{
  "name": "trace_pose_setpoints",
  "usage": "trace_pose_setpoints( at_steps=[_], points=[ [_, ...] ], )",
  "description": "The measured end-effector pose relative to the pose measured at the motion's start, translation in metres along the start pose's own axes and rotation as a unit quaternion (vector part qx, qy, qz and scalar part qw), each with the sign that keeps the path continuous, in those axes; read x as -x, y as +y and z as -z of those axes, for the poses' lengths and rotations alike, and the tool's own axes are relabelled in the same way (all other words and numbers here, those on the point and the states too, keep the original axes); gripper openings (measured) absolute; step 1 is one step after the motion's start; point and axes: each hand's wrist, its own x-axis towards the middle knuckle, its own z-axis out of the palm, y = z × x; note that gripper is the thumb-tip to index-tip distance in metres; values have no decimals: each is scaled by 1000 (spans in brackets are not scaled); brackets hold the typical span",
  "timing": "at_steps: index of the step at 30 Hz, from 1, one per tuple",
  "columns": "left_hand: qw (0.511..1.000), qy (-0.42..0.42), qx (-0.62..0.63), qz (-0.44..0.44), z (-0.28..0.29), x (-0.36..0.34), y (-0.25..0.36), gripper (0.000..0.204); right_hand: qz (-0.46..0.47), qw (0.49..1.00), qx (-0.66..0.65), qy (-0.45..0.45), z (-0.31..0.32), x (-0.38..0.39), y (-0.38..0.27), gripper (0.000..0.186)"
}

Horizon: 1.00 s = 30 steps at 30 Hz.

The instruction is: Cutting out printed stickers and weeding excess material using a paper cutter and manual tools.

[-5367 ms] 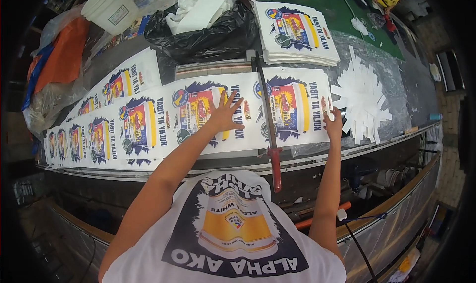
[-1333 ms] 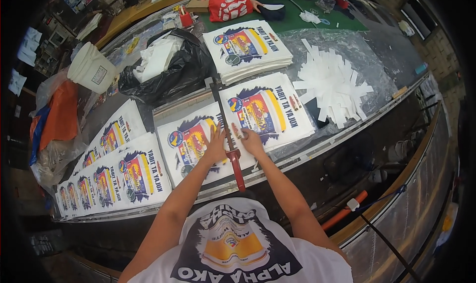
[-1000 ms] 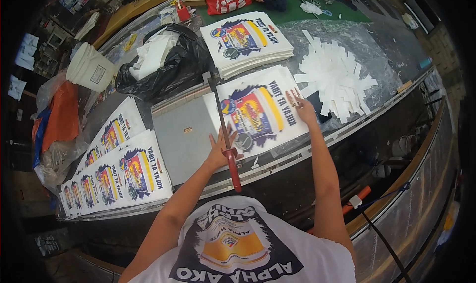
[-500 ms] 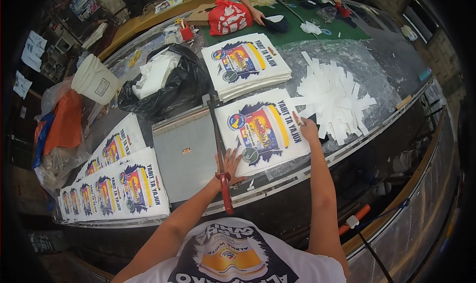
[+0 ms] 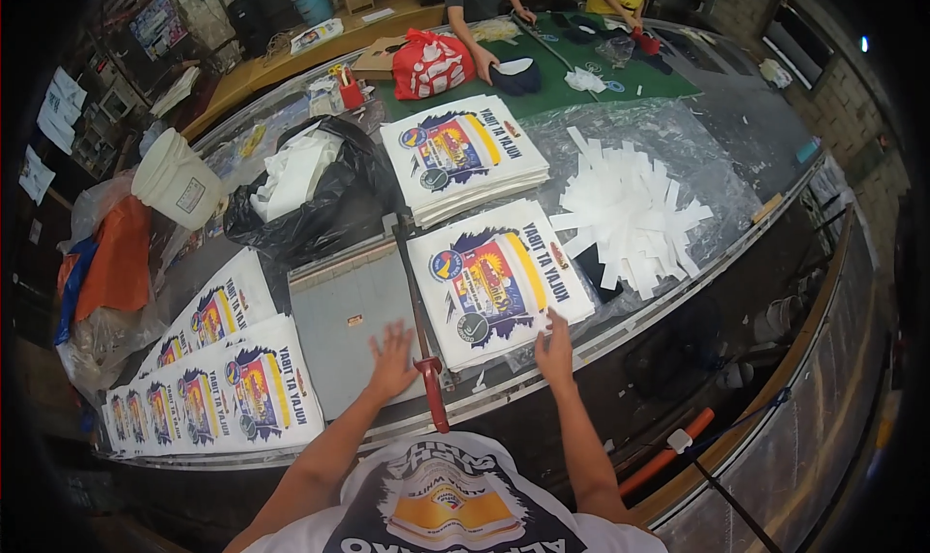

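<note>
My left hand (image 5: pixel 391 361) is spread flat, palm down, over the grey board (image 5: pixel 339 306) of a paper cutter, holding nothing. Just to its right is the cutter's red handle (image 5: pixel 433 395), whose long blade arm (image 5: pixel 409 272) runs along the board's right edge. Beside the blade lies a small stack of white printed sheets (image 5: pixel 504 287), squared against the cutter. My right hand (image 5: pixel 554 352) is at this stack's near right edge, fingers extended and touching its border. Farther off sits a taller stack of the same printed sheets (image 5: pixel 465 151).
White offcut strips (image 5: pixel 635 209) heap at the right. More printed sheets (image 5: pixel 213 398) fan out at the left. Behind them are a black plastic bag (image 5: pixel 320 190), a white bucket (image 5: pixel 177 180) and a red bag (image 5: pixel 433 64). A co-worker's hand (image 5: pixel 484 64) holds a dark cap (image 5: pixel 515 76) on green cloth.
My left hand has moved left across the blade from the stack onto the cutter board. My right hand has shifted from the stack's far right side to its near right edge.
</note>
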Motion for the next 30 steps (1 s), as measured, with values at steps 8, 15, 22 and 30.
trace_pose_setpoints(
  at_steps=[8,15,22,30],
  points=[
    [993,95,1,67,14,28,-44,83,69,979,189,28,-15,45,5,55],
    [990,122,11,68,17,31,-42,80,51,971,235,-11,-18,42,-2,56],
    [990,121,7,71,19,31,-43,80,47,968,245,-27,-18,42,-5,58],
    [990,121,10,65,18,30,-44,80,46,971,233,-12,-18,41,-6,59]
  ],
)
